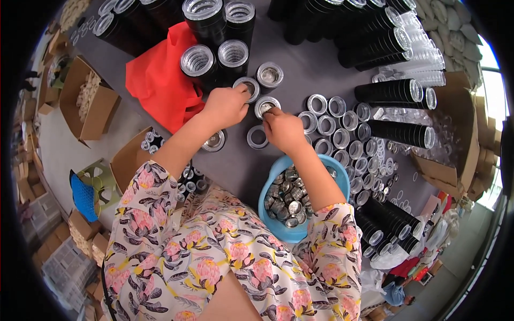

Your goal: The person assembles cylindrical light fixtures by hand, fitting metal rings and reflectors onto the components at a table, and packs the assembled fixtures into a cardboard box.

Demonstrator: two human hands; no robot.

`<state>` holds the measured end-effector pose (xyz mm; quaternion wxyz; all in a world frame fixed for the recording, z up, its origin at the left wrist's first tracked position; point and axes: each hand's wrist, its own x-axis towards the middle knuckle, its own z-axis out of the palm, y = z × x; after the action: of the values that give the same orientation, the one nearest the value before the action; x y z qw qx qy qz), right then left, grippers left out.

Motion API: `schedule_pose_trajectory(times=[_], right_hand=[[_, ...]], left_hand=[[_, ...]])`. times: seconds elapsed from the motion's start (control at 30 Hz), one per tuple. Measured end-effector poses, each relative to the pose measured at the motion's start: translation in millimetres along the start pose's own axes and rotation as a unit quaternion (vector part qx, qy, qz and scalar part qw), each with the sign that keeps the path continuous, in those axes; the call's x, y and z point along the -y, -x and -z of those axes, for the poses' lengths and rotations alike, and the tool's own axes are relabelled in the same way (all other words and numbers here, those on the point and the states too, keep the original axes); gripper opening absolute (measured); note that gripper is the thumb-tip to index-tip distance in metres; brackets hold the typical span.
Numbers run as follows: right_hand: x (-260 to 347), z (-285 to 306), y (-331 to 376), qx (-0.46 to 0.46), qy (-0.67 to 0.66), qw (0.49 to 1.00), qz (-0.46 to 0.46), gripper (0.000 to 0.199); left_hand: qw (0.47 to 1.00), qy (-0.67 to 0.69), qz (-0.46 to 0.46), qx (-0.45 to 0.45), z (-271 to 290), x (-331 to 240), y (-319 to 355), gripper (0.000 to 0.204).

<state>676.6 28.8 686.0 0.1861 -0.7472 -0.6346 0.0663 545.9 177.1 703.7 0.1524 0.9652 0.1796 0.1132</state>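
Observation:
My left hand (pixel 226 106) rests on the dark table with its fingers closed on a small round silver-rimmed tin (pixel 248 87). My right hand (pixel 284 128) pinches a small silver piece over another round tin (pixel 265 106) just beside it. A clear ring (pixel 257 137) lies on the table between my wrists, and a round tin lid (pixel 214 142) sits under my left forearm. A blue bowl (pixel 267 184) full of small silver parts sits under my right forearm, close to my body.
Rows of open silver tins (pixel 342 136) lie right of my hands. Stacks of black-sided round tins (pixel 396 91) fill the back and right. A red cloth (pixel 160 80) lies at left. Cardboard boxes (pixel 88 101) stand on the floor to the left.

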Motion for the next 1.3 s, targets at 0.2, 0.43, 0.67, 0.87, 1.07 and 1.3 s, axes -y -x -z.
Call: schedule_pose_trajectory(times=[0.2,0.43,0.67,0.87,1.07,1.3], right_hand=[[2,2,-6,0.111,0.03,0.993,-0.015,0.018],[-7,-10,4,0.019,-0.067,0.997,-0.024,0.016],[27,20,26,-0.147,-0.207,0.959,-0.126,0.01],[63,11,28,-0.129,-0.182,0.974,-0.034,0.014],[88,5,28,-0.06,-0.107,0.992,0.039,0.019],[97,-23,30,0.006,-0.043,0.998,0.046,0.023]], left_hand=[[0.996,-0.022,0.009,0.09,-2,-5,-3,0.026],[0.998,0.034,0.044,-0.023,-5,-9,4,0.015],[0.911,0.343,0.195,-0.12,33,-30,56,0.018],[0.988,0.065,0.115,-0.075,4,-35,130,0.016],[0.984,0.072,0.146,-0.074,7,-37,139,0.016],[0.928,0.242,0.21,-0.189,20,-39,140,0.015]])
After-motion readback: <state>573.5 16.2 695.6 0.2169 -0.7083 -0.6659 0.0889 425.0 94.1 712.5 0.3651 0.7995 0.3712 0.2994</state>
